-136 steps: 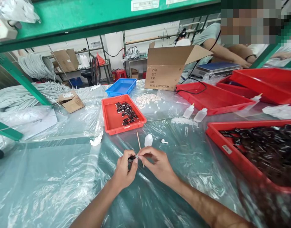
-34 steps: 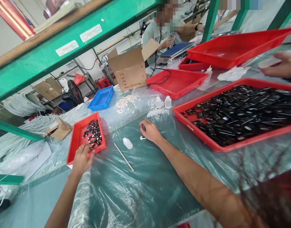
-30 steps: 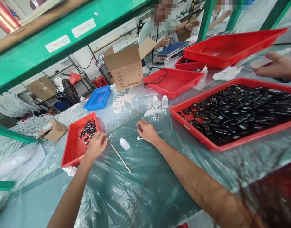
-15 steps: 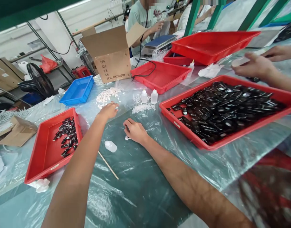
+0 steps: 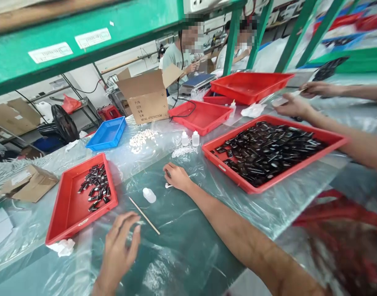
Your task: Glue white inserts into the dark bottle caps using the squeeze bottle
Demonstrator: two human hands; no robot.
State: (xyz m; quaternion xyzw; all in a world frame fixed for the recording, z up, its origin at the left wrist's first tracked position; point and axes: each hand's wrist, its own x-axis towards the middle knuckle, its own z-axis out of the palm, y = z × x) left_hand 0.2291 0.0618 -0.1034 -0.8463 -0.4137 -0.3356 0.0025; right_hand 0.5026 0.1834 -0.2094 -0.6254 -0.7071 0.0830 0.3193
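My left hand (image 5: pixel 119 246) hovers low over the plastic-covered table (image 5: pixel 188 230) with its fingers stretched apart, the fingertips close to a thin wooden stick (image 5: pixel 144 216). My right hand (image 5: pixel 176 176) rests curled on the table, its fingers closed on a small dark part. A white cap (image 5: pixel 168 186) lies just beside it and a small white bottle (image 5: pixel 149 195) lies on its side to the left. A small red tray (image 5: pixel 62 224) with several black parts sits left of my left hand.
A large red tray (image 5: pixel 231 174) full of black parts stands to the right. A co-worker's hands (image 5: pixel 295 107) work behind it. Two dropper bottles (image 5: pixel 188 139), a pile of white pieces (image 5: pixel 142 139), a blue tray (image 5: pixel 106 133), a cardboard box (image 5: pixel 147 98) and more red trays stand farther back.
My left hand went from the small red tray to the pile of white pieces, then drew back near the stick. My right hand stayed put. The view swung right.
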